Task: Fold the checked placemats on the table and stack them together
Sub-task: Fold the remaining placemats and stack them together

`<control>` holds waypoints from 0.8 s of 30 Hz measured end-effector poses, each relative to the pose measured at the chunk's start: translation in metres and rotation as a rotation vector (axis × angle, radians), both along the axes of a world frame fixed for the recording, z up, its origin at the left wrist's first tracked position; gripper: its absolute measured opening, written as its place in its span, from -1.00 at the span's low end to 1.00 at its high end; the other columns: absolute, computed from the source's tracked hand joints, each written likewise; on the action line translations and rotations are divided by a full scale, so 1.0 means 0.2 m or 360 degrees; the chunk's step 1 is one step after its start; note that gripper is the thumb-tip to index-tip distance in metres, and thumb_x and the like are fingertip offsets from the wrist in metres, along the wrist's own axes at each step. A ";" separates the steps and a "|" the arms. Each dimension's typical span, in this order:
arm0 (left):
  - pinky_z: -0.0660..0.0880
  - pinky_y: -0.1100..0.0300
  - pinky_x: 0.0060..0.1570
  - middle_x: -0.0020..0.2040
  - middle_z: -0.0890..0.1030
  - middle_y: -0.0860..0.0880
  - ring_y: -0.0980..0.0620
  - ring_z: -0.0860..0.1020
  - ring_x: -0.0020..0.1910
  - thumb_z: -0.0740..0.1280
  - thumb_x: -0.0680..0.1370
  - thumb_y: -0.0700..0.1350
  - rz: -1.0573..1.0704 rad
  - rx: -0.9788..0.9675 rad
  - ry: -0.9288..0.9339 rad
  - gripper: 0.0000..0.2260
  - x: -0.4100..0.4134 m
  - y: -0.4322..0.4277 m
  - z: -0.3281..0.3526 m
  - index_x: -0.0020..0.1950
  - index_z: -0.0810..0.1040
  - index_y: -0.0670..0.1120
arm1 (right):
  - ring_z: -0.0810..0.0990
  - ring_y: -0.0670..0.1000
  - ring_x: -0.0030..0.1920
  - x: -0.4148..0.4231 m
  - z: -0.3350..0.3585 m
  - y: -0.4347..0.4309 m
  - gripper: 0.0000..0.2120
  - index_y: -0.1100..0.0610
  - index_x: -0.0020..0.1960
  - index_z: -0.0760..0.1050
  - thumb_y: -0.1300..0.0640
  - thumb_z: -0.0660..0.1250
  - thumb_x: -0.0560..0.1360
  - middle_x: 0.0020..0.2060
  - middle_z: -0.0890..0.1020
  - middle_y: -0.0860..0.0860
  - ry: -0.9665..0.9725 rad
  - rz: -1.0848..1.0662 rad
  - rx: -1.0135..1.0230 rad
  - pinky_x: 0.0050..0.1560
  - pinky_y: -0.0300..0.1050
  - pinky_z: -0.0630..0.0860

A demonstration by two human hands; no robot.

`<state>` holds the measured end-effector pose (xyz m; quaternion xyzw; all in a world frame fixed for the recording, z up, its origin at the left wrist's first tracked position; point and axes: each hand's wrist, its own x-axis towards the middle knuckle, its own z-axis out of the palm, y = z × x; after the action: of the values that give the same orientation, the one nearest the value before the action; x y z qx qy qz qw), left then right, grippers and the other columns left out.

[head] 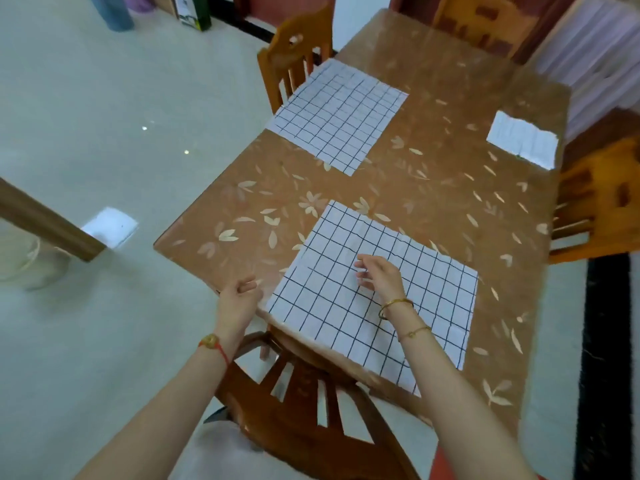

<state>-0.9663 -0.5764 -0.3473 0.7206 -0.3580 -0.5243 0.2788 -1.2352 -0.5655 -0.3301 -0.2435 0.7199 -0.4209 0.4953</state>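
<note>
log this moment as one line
near placemat: flat, unfolded | left hand: at its left corner, grip unclear | right hand: open over it | far placemat: flat

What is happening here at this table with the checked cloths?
A person is working on the near checked placemat, which lies flat and unfolded on the table. The left hand is at its left corner with curled fingers; whether it grips the cloth is unclear. The right hand is open over the middle. A second placemat lies flat farther off, and a smaller white piece sits at the far right edge.
</note>
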 end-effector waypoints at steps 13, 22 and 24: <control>0.55 0.08 0.04 0.06 0.53 -0.05 -0.05 0.53 0.06 0.44 0.44 -0.23 0.0011 0.0082 -0.0403 -0.63 -0.22 0.02 -0.28 0.23 0.50 -0.08 | 0.44 0.08 0.31 -0.14 -0.22 -0.91 -0.68 0.13 0.32 0.47 0.09 0.26 0.59 0.29 0.49 0.07 0.0847 0.0996 0.0074 0.23 -0.08 0.37; 0.52 -0.03 0.11 0.08 0.39 0.01 -0.06 0.46 0.08 0.47 0.39 -0.21 -0.0088 0.0032 -0.0669 -0.64 -0.26 0.03 -0.33 0.13 0.46 -0.04 | 0.36 0.18 0.35 -0.13 -0.40 -1.12 -0.56 0.08 0.37 0.35 0.07 0.30 0.52 0.35 0.39 0.12 0.1461 0.1216 0.0213 0.35 0.00 0.26; 0.52 -0.02 0.09 0.04 0.39 0.02 -0.06 0.46 0.06 0.47 0.39 -0.22 -0.0081 0.0030 -0.0684 -0.64 -0.25 0.02 -0.34 0.11 0.46 -0.03 | 0.37 0.18 0.33 -0.12 -0.41 -1.14 -0.56 0.11 0.36 0.34 0.09 0.31 0.51 0.34 0.38 0.13 0.1597 0.1248 0.0233 0.31 -0.01 0.31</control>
<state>-1.0158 -0.5721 -0.4150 0.8091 -0.4222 -0.3689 0.1760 -1.2600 -0.7933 -0.4122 -0.6215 0.7486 0.0070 0.2307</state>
